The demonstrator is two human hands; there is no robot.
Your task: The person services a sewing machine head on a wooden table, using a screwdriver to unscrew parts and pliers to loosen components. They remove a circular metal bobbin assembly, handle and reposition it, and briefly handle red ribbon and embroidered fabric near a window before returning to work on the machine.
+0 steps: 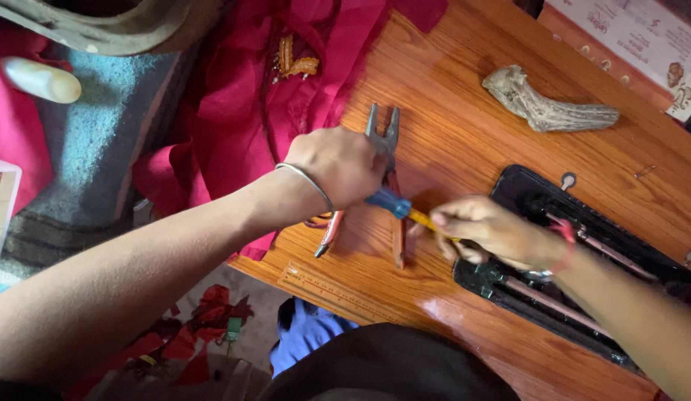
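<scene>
- Pliers (382, 132) lie on the wooden table (464, 126), steel nose pointing away toward the cloth, red handles splayed toward the near edge; part of the body is hidden under a hand.
- Far left, off the table: white cylinder (41, 79) on pink fabric, blue-grey mat beside it, corner of a printed card (2, 208) at the frame edge.
- Magenta cloth (286, 82) with an orange beaded trim is bunched over the table's left edge, just beside the pliers' nose.
- Red cloth scraps (204, 327) lie on the floor below the table edge, blue fabric next to them.
- Left hand (338, 167), metal bangle on the wrist, sits over the pliers' pivot, fingers curled shut around a blue tool handle (388, 200). Cannot tell if it also presses the pliers.
- Ruler (330, 293) markings run along the near table edge, below the pliers' handles.
- Yellow shaft (423, 220) runs from the blue handle to the right hand; looks like a small screwdriver, tip hidden.
- Right hand (486, 232), red thread on the wrist, pinches closed on the yellow shaft's far end, just right of the pliers' handles.
- Black sewing-machine bed (531, 197) is set into the table under and behind the right hand, metal rods visible inside.
- Grey ridged horn-shaped object (546, 108) lies well apart on the far right of the table.
- Printed paper (635, 33) sits at the top right corner.
</scene>
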